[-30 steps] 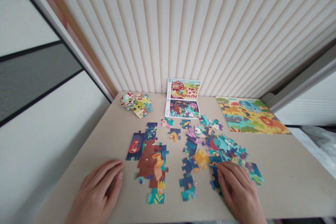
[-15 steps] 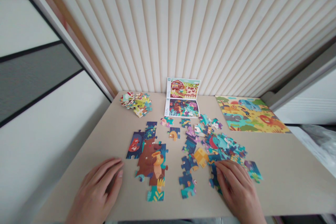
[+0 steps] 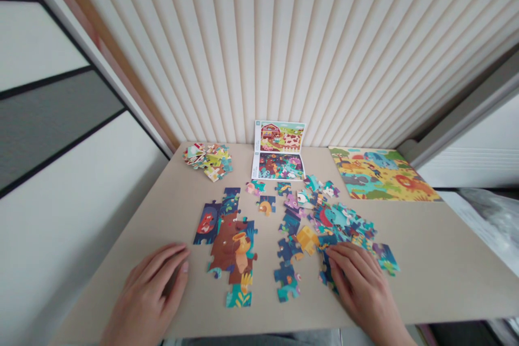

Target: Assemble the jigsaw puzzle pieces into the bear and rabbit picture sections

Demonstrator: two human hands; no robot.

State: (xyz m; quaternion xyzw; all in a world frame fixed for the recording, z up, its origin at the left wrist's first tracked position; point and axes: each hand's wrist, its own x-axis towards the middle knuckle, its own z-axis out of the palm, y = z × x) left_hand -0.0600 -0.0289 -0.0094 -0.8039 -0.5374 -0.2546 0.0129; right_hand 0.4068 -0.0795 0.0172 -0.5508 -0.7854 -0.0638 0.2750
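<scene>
Blue puzzle pieces (image 3: 325, 268) lie under the right hand (image 3: 360, 280), grip unclear; the left hand (image 3: 151, 285) rests loosely curled, empty.

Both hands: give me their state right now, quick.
Left hand: open, loosely curved, nothing visible in it.
Right hand: fingers curved at dark blue puzzle pieces; whether it grips one cannot be told.

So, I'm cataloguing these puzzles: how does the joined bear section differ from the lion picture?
The bear section has a stepped, knobbed outline; the lion picture is straight-edged and four-sided. The bear section is mainly brown and dark blue, the lion picture yellow, green and light blue. The bear section lies nearer the front, the lion picture at the back right. Both lie flat, showing animals.
</scene>
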